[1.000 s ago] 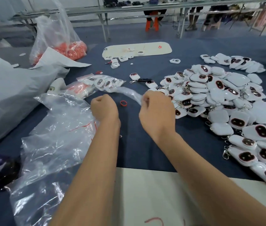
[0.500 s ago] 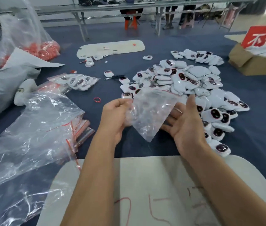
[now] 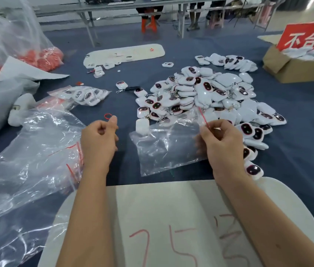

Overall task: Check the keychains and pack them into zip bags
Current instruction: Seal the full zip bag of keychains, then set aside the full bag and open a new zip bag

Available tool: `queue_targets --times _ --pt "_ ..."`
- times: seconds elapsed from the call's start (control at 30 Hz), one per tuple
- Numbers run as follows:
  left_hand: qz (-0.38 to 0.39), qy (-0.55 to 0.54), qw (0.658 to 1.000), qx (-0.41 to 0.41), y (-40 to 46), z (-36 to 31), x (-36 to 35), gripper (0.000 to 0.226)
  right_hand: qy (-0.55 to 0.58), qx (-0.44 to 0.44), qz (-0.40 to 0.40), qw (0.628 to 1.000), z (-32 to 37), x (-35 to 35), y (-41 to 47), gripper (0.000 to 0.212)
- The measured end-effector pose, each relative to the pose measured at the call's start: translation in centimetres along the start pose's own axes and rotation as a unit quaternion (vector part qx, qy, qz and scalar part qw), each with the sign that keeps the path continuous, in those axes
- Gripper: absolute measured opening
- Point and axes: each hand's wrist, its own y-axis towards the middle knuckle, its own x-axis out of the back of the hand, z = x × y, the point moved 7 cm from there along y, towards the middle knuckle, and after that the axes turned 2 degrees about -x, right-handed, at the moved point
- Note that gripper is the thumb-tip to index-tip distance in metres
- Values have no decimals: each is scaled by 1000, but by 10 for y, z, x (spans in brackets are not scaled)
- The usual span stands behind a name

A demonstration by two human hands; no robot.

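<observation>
Clear plastic first: we have one empty zip bag (image 3: 168,146) lifted just in front of us, its red zip strip running up to the right hand (image 3: 221,140), whose fingertips are curled in and pinching that top edge. Our left hand (image 3: 99,138) sits just beside the bag's other end, fingers loosely curled with the thumb up; it holds nothing we can see. One white keychain (image 3: 142,125) lies at the bag's far left corner, touching or just behind the film, we cannot tell which. Beyond it spreads the big pile of keychains (image 3: 208,95) on the blue bench (image 3: 296,143), white cases with dark oval faces, and a smaller group further back. So where are we? By our reckoning, early going: one filled bag (image 3: 84,94) lies to the left, well apart from the pile, while the heap looks barely dented and this bag has nothing in it yet. Left of us lies a stack of spare zip bags (image 3: 34,143), a red rubber band (image 3: 107,116) beside the left thumb, and a big bag of red bands (image 3: 36,56) at the far left. A cardboard box (image 3: 296,69) with a red sign stands at far right, and a white board (image 3: 171,218) with red scrawl lies under our forearms.
</observation>
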Motion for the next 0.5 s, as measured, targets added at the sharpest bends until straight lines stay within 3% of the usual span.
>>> queue_targets --times 0.17,0.27,0.33,0.5 --pt "194 -37 980 27 -15 -8 -35 59 74 -9 22 997 5 -5 -3 8" --pt "253 -71 964 51 -25 -14 -53 63 69 -20 29 997 3 -6 -3 8" --pt "234 -51 970 32 -28 -16 -59 63 62 -27 36 997 2 -8 -3 12" --pt "73 60 994 -45 -24 -22 -48 46 -13 -6 26 1000 3 -8 -6 11"
